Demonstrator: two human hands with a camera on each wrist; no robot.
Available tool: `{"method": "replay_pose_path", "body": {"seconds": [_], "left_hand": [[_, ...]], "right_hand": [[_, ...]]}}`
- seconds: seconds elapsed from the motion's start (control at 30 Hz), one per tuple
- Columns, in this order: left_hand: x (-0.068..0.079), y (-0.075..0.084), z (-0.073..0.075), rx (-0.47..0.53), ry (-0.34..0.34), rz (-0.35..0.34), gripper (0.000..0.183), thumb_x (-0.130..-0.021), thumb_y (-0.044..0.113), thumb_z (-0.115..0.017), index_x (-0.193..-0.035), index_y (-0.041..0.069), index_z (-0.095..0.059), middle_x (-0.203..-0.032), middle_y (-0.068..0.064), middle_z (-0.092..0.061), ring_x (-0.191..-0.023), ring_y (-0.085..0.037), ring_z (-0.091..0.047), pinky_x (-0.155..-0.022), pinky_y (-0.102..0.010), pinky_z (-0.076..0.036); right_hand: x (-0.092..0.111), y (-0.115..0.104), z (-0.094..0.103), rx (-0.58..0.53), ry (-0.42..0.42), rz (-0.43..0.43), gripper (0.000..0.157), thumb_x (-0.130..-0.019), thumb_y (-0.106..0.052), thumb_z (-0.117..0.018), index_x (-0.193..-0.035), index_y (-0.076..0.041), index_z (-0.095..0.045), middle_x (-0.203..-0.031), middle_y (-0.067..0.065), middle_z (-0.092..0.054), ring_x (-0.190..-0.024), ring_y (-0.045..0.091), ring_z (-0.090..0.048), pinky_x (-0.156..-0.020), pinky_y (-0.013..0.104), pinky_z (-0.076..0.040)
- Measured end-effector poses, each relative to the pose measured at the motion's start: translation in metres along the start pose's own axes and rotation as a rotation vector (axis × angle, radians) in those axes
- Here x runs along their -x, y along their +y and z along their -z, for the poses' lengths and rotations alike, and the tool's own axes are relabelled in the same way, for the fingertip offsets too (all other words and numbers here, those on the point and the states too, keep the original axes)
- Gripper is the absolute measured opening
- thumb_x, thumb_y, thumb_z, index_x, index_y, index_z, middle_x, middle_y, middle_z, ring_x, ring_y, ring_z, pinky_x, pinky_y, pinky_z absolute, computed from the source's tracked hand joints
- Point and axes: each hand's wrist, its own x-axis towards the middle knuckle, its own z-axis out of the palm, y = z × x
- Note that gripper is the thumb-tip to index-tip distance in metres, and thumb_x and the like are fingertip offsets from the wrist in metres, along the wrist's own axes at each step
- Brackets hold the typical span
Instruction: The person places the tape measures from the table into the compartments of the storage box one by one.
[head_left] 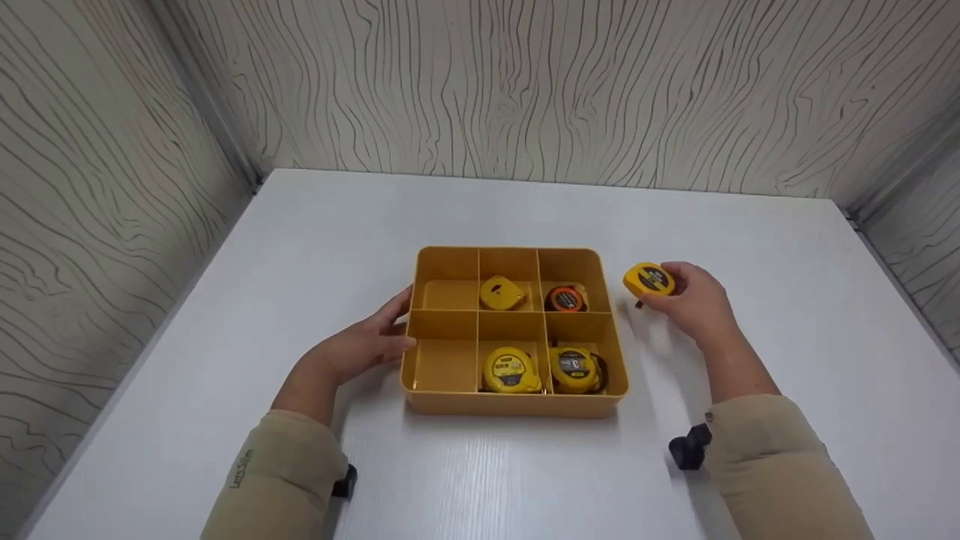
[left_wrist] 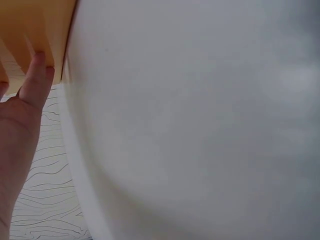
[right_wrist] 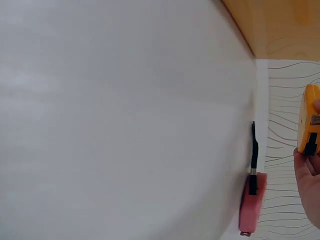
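Observation:
A yellow-orange divided box (head_left: 514,406) sits on the white table. My left hand (head_left: 365,346) touches its left wall with extended fingers, and the left wrist view shows the fingertips (left_wrist: 37,70) flat against that wall. Right of the box, my right hand (head_left: 699,304) pinches a yellow tape measure (head_left: 649,279) between thumb and fingers, above the table. Inside the box lie a plain yellow tape measure (head_left: 501,293) and an orange-and-black one (head_left: 566,299) in the back row. Two larger yellow tape measures, one in the middle (head_left: 510,370) and one at right (head_left: 576,369), occupy the front row.
Both left compartments hold nothing. A pinkish-red case with a black strap (right_wrist: 252,205) lies on the table in the right wrist view; in the head view I cannot make it out. Wood-grain panels (head_left: 510,90) stand behind and beside the white table (head_left: 360,210).

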Motion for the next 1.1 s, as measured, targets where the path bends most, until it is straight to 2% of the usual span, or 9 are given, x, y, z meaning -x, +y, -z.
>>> {"method": "replay_pose_path", "body": {"seconds": [0.2,0.43,0.8,1.1], "left_hand": [[0.0,0.001,0.0,0.003,-0.001,-0.007,0.078,-0.084,0.028,-0.065,-0.141,0.049,-0.016,-0.148,0.02,-0.018,-0.135,-0.013,-0.025,-0.106,-0.043,-0.029],[0.001,0.0,0.0,0.011,0.0,-0.004,0.079,-0.084,0.027,-0.066,-0.141,0.049,-0.016,-0.148,0.02,-0.018,-0.135,-0.013,-0.025,-0.106,-0.043,-0.028],[-0.002,-0.001,0.002,0.023,-0.011,0.005,0.08,-0.084,0.025,-0.065,-0.141,0.049,-0.014,-0.149,0.019,-0.017,-0.135,-0.012,-0.023,-0.107,-0.041,-0.028],[-0.001,-0.001,0.001,0.022,-0.032,-0.027,0.079,-0.085,0.026,-0.064,-0.142,0.047,-0.014,-0.148,0.019,-0.017,-0.135,-0.013,-0.023,-0.106,-0.04,-0.03]], "right_hand": [[0.008,-0.019,0.011,-0.015,0.002,0.035,0.077,-0.079,-0.03,-0.071,-0.14,-0.004,-0.031,-0.134,0.019,-0.041,-0.12,0.033,-0.04,-0.101,0.045,-0.036],[0.018,-0.035,0.016,0.008,-0.003,0.1,0.075,-0.08,-0.033,-0.07,-0.14,-0.007,-0.033,-0.136,0.017,-0.04,-0.124,0.034,-0.039,-0.099,0.046,-0.039],[0.027,-0.055,0.013,-0.054,-0.059,0.237,0.067,-0.077,-0.03,-0.073,-0.133,-0.01,-0.042,-0.131,0.009,-0.044,-0.123,0.03,-0.043,-0.096,0.04,-0.042],[0.035,-0.077,0.007,-0.018,-0.089,0.35,0.063,-0.078,-0.026,-0.073,-0.132,-0.01,-0.044,-0.13,0.008,-0.046,-0.122,0.029,-0.045,-0.094,0.04,-0.043]]}}
